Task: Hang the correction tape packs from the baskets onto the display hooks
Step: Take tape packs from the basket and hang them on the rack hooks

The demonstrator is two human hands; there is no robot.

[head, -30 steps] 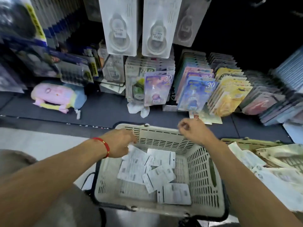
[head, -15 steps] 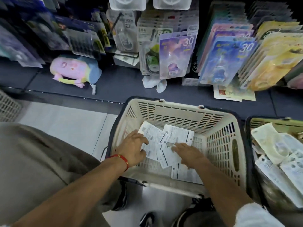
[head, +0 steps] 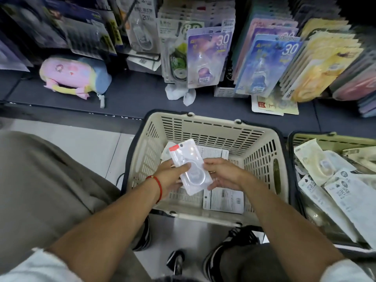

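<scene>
A white correction tape pack [head: 190,166] with a red corner tab is held face up over the cream basket [head: 213,125]. My left hand [head: 172,180] grips its left edge with the thumb across the front. On the pack's right edge, my right hand [head: 221,175] holds it with thumb on top and fingers underneath. More packs [head: 223,200] lie face down on the basket floor. Hanging rows of packs [head: 207,58] fill the display hooks above the shelf.
A second, green-rimmed basket [head: 325,137] full of packs stands at the right. A pastel plush pouch [head: 75,75] lies on the dark shelf [head: 132,94] at left. My knees and black shoes [head: 230,247] are just below the basket on the tiled floor.
Both hands dropped into the basket, gathered packs and now hold one lifted above the rest, turned face up. The view has tilted down and closer.
</scene>
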